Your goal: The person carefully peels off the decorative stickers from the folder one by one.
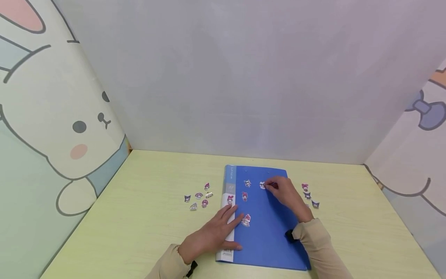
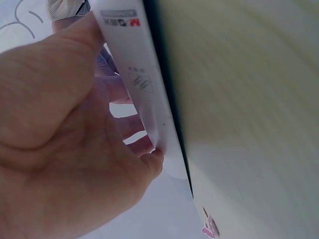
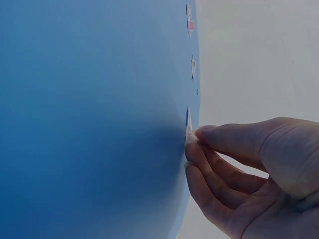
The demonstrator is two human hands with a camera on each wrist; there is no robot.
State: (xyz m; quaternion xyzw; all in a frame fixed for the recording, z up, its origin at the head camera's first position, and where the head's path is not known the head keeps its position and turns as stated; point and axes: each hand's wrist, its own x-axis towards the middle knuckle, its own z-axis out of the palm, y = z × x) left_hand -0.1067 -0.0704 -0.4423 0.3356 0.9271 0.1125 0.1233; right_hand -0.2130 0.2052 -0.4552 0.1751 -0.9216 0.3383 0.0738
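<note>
A blue file folder (image 1: 265,240) with a grey and white label strip (image 1: 228,189) down its spine lies on the table. My right hand (image 1: 285,192) pinches a small white cartoon sticker (image 1: 262,185) between thumb and finger at the cover's upper part; in the right wrist view the sticker (image 3: 189,124) stands against the blue surface. With fingers spread, my left hand (image 1: 210,234) rests on the spine side, and the left wrist view has its thumb and fingers along the white spine (image 2: 144,84). Other stickers on the cover include a dark-eared one (image 1: 247,183), a red-hooded one (image 1: 245,196) and a larger one (image 1: 246,220).
Several loose cartoon stickers (image 1: 199,196) lie left of the folder on the pale yellow table (image 1: 146,201). More stickers (image 1: 307,195) lie to its right, partly behind my right forearm. A plain pale wall (image 1: 223,97) stands at the back, with cartoon-printed panels at both sides.
</note>
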